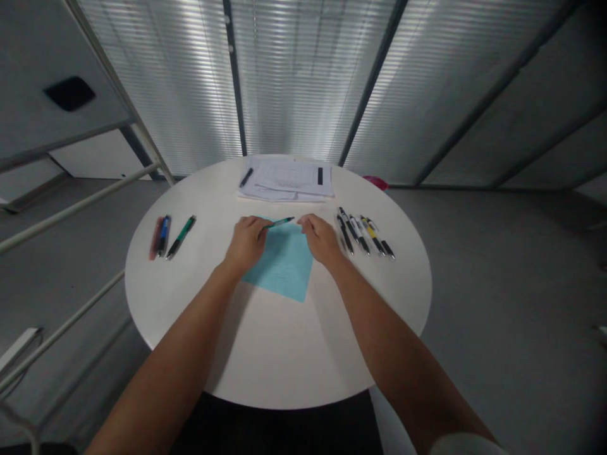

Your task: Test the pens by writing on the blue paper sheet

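A light blue sheet (281, 265) lies on the round white table (284, 354), turned slightly askew. My left hand (247, 241) is at the sheet's upper left, its fingers closed on a green pen (281, 222). The pen's dark tip points right, across the sheet's far edge. Over the sheet's upper right corner is my right hand (321, 237), with thumb and fingers curled together near the pen's tip. Whether anything is between those fingers is too small to tell.
Papers (289, 180) with a black pen (246, 177) lie at the table's far side. Several pens (372, 236) are on the right. A red pen (155, 238), a blue pen (164, 235) and another green pen (181, 237) lie on the left. White rails (80, 207) stand beyond the left edge.
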The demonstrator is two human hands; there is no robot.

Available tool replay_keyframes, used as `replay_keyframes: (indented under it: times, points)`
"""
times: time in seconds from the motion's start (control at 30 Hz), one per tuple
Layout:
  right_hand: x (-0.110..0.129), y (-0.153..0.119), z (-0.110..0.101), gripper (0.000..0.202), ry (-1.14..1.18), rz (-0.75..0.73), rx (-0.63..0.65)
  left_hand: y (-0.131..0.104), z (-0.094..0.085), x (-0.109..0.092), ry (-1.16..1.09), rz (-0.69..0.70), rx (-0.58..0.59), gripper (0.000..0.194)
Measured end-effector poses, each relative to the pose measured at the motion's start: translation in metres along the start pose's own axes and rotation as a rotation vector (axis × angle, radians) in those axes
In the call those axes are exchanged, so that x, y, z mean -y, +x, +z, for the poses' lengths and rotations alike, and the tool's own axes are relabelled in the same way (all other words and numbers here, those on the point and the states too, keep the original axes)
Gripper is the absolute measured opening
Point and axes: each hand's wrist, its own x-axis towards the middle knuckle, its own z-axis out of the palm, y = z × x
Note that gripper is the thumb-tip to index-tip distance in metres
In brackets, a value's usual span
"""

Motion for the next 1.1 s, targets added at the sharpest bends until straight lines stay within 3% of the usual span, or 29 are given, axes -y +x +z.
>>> replay_keyframes:
  times: [0.1, 0.23, 0.4, 0.5, 0.7, 0.9, 1.1]
  points:
    - [0.000, -0.001, 0.003, 0.036, 0.047, 0.014, 0.015, -0.003, 0.014, -0.007, -0.069, 0.062, 0.070, 0.027]
    - [-0.005, 0.000, 0.006, 0.027, 0.047, 0.117, -0.044, -0.003, 0.019, -0.005, -0.113, 0.090, 0.069, 0.026]
    - [-0.006, 0.000, 0.007, 0.043, 0.115, 0.133, 0.078, -0.001, 0.018, -0.005, -0.140, 0.122, 0.055, 0.024]
    - [-0.005, 0.000, 0.008, 0.048, 0.199, 0.113, 0.083, -0.001, 0.015, -0.006, -0.121, 0.099, 0.046, 0.024]
    - [-0.010, 0.003, 0.011, 0.052, 0.284, 0.160, -0.055, -0.001, 0.008, 0.000, -0.132, -0.114, -0.098, 0.028]
    - [-0.015, 0.007, 0.012, 0.053, 0.363, 0.225, -0.099, 0.003, 0.009, 0.001, -0.612, -0.440, -0.154, 0.029]
    - [-0.013, 0.008, 0.012, 0.054, 0.444, 0.291, -0.069, 0.007, 0.008, 0.000, -0.907, -0.593, -0.173, 0.026]
